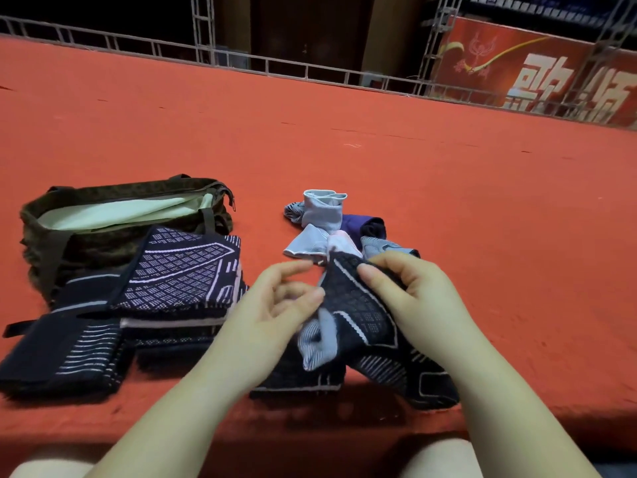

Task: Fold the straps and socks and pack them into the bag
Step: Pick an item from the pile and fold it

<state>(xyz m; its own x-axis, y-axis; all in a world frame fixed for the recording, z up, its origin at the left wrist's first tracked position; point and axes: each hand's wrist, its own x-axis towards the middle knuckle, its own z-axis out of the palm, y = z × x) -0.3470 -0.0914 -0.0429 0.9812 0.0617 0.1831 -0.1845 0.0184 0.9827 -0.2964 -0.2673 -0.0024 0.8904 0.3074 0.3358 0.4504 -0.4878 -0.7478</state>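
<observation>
Both hands pinch a dark strap (358, 305) above the red table (448, 201): left hand (275, 305), right hand (413, 291). Folded straps (179, 277) touch the open bag (44, 236); socks (324, 215) beyond. Banner (537, 70) writing unreadable

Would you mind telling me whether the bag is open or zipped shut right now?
Open: the bag gapes at the top, showing its pale lining, with the zipper pull hanging at the far end.

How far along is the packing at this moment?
Done: folded dark straps stacked beside the open bag. In hand: left hand and right hand hold a dark patterned strap. Left: the loose socks behind, and packing; nothing shows inside the bag yet.
</observation>
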